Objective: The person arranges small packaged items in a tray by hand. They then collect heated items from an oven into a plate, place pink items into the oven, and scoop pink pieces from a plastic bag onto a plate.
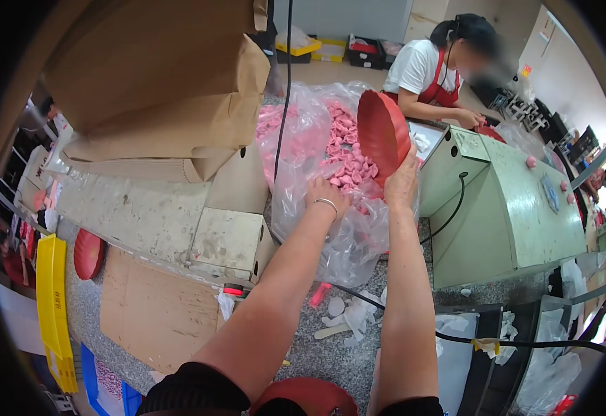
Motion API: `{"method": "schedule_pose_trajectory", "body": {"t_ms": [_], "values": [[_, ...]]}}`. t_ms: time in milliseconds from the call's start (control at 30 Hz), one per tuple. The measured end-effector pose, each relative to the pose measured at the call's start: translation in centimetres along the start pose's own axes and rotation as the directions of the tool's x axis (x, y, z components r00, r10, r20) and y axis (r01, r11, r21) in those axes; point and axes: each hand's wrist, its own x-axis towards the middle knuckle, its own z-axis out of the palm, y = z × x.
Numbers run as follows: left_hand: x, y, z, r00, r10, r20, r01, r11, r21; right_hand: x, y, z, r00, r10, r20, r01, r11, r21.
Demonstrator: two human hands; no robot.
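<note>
My right hand grips a red, scalloped bowl by its lower edge, tilted up on its side above a clear plastic bag. Many small pink rounded pieces fill the open bag; what they are I cannot make out. My left hand, with a bracelet at the wrist, rests at the near side of the pieces, fingers apart and their tips partly hidden.
Pale green machine housings stand left and right of the bag. A cardboard box looms at upper left. A co-worker in a red apron works across the bench. A black cable hangs before the bag.
</note>
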Motion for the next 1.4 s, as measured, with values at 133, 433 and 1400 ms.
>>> {"method": "schedule_pose_trajectory", "body": {"t_ms": [133,433,1400], "values": [[-0.1,0.0,0.3,1.000,-0.002,-0.030,0.001,1.000,-0.025,0.0,0.3,0.0,1.000,0.020,-0.021,-0.020,1.000,-0.016],[-0.7,0.1,-0.5,1.000,-0.008,0.006,0.008,0.997,-0.080,-0.5,0.3,-0.1,0.997,0.079,-0.012,-0.079,0.997,-0.025],[0.5,1.7,-1.8,0.995,-0.032,0.097,-0.003,0.940,0.340,-0.5,1.1,0.3,0.988,-0.151,-0.036,0.151,0.988,0.011]]}}
